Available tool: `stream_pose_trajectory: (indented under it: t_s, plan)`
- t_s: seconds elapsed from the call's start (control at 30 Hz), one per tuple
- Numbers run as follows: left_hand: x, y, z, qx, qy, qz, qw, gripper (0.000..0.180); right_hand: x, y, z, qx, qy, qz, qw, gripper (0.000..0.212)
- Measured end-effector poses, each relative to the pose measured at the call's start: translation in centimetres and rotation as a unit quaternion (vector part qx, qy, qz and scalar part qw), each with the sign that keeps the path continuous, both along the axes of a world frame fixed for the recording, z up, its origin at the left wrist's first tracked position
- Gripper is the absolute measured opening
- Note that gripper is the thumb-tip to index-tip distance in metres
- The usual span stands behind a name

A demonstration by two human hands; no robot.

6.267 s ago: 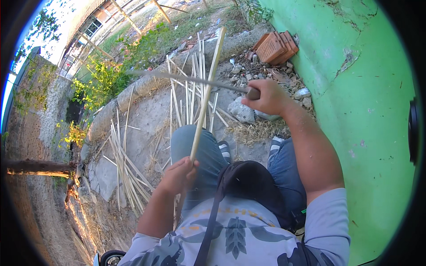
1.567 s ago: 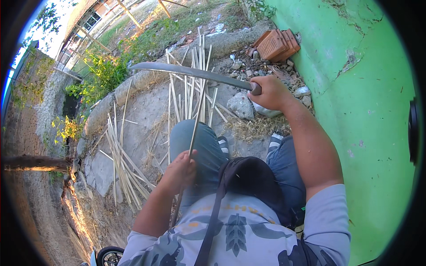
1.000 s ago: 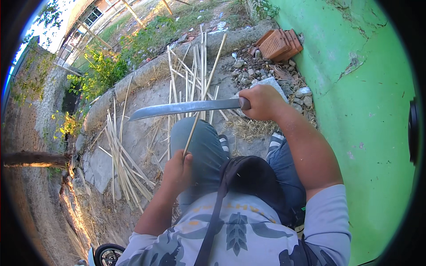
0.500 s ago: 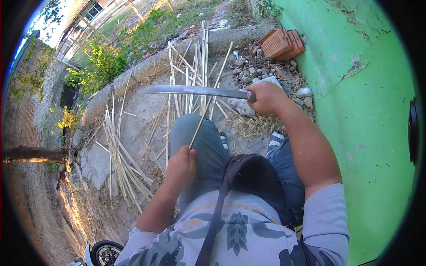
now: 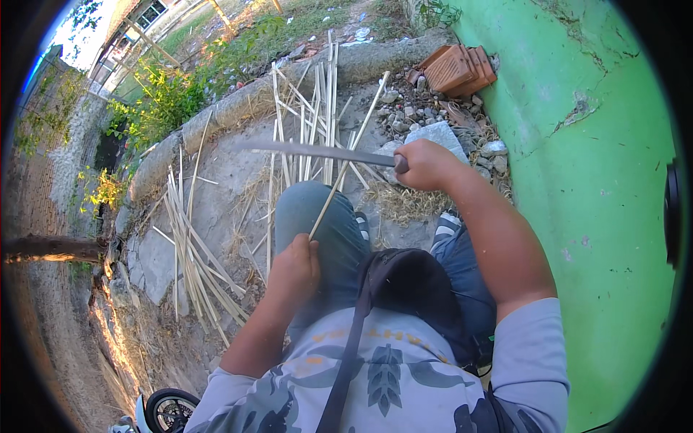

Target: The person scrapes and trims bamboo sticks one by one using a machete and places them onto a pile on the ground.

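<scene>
My right hand [image 5: 431, 164] is closed round the dark handle of a machete [image 5: 317, 151]. Its long blade points left and lies across a thin pale strip of split wood or bamboo [image 5: 359, 136]. The strip's near end is gripped in my left hand [image 5: 296, 265], beside my bent left knee, and it slants away up to the right. Whether the blade touches the strip I cannot tell. Beyond the blade lies a pile of similar strips [image 5: 332, 94] on the ground. A second pile [image 5: 195, 252] lies to my left.
On the right rises a green wall [image 5: 585, 238]. Stacked clay roof tiles [image 5: 459, 71] and rubble [image 5: 408, 112] lie at its foot. A low stone kerb [image 5: 209, 130] runs along the far side, with shrubs behind. A motorbike wheel [image 5: 172, 410] shows at lower left.
The machete has come slightly nearer me, its blade now tilted and blurred by motion. The strip in my left hand has swung a little to the right at its far end.
</scene>
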State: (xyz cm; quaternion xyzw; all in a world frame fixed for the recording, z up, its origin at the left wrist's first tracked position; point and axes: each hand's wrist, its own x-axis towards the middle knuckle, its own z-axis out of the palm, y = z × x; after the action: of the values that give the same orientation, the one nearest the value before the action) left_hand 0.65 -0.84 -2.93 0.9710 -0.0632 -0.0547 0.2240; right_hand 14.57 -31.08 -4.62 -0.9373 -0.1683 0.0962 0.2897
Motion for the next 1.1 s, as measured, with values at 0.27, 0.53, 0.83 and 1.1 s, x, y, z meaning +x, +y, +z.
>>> stream_pose_trajectory:
  t_s: [0.27,0.53,0.83,1.1]
  plan:
    - [-0.1,0.0,0.3,0.0,0.002,-0.01,1.0,0.022,0.8,-1.3,-0.4,-0.056,0.053,-0.03,0.997,0.021]
    - [-0.2,-0.2,0.4,0.029,0.026,0.006,0.999,0.02,-0.5,1.0,-0.1,-0.049,-0.015,0.023,0.998,0.019]
    - [-0.3,-0.2,0.5,0.022,0.023,-0.001,0.999,0.018,1.7,-1.7,-1.8,-0.045,0.067,-0.074,0.994,0.023]
    - [-0.3,0.5,0.1,0.002,0.004,-0.02,1.0,0.02,1.4,-2.7,-1.1,-0.096,0.061,-0.016,0.993,0.024]
